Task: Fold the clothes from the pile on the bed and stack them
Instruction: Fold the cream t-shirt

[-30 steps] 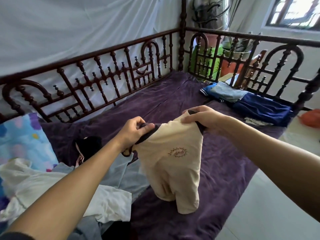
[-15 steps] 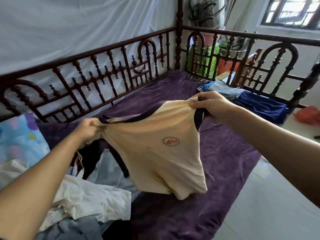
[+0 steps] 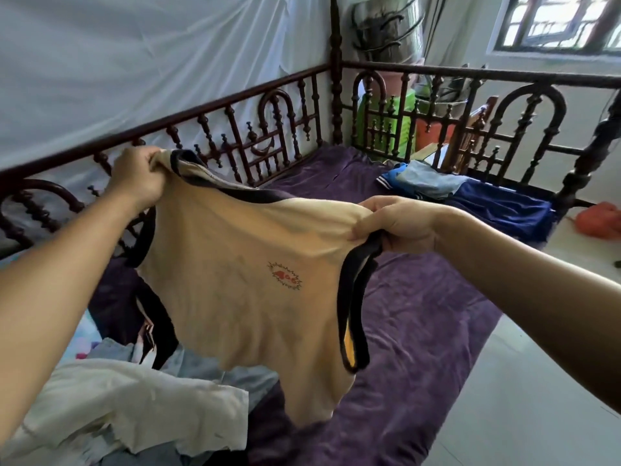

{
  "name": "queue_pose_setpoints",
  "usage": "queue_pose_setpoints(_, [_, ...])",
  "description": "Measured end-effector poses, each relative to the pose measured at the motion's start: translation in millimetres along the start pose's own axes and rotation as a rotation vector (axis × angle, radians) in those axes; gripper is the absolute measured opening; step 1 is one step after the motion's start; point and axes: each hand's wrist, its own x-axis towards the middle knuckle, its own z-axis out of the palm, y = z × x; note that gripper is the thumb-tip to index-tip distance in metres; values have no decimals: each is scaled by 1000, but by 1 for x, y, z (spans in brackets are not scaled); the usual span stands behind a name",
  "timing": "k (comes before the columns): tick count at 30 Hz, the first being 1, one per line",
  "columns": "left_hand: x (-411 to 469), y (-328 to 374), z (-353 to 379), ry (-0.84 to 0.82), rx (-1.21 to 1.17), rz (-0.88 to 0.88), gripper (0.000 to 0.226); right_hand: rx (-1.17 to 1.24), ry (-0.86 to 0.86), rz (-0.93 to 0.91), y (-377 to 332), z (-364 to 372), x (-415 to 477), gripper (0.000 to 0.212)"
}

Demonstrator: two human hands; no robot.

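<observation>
Small red starburst print (image 3: 285, 276) on cream tank top (image 3: 235, 250), its characters too blurred to read

The left hand (image 3: 139, 178) and right hand (image 3: 396, 223) each grip a top corner of a cream shirt (image 3: 242, 290) with dark trim, holding it spread in the air above a purple bed cover (image 3: 420, 331). A pile of clothes (image 3: 117, 405) lies near left. Folded blue clothes (image 3: 470, 200) lie far right by the dark wooden rail (image 3: 235, 105).
</observation>
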Motion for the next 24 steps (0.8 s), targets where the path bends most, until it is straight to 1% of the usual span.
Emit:
queue_pose_setpoints(2, [12, 13, 30, -18, 41, -30, 26, 58, 106, 20, 9, -12, -5, 18])
queue_pose_setpoints(3, [16, 19, 49, -44, 61, -40, 28, 58, 186, 26, 17, -23, -7, 16])
queue_pose_setpoints(5, [23, 33, 91, -115, 121, -48, 22, -33, 330, 40, 39, -49, -10, 22])
queue_pose_setpoints(7, [30, 47, 139, -181, 184, -44, 19, -121, 437, 72, 65, -84, -14, 25])
queue_pose_setpoints(10, [43, 73, 216, -269, 257, -42, 20, -160, 581, 160, 109, -150, -20, 31])
queue_pose_setpoints(13, [61, 107, 306, -339, 299, -30, 22, -165, 662, 227, 155, -226, -22, 28])
queue_pose_setpoints(17, [89, 155, 446, -420, 295, -68, 27, -148, 770, 271, 218, -348, -12, 31])
queue_pose_setpoints(19, [100, 179, 519, -460, 286, -86, 27, -215, 830, 319, 250, -413, -4, 32])
queue_pose_setpoints(21, [110, 204, 589, -514, 278, -106, 28, -314, 873, 405, 283, -474, 1, 34])
queue_pose_setpoints(24, [119, 238, 679, -599, 285, -136, 32, -459, 899, 547, 320, -553, 6, 30])
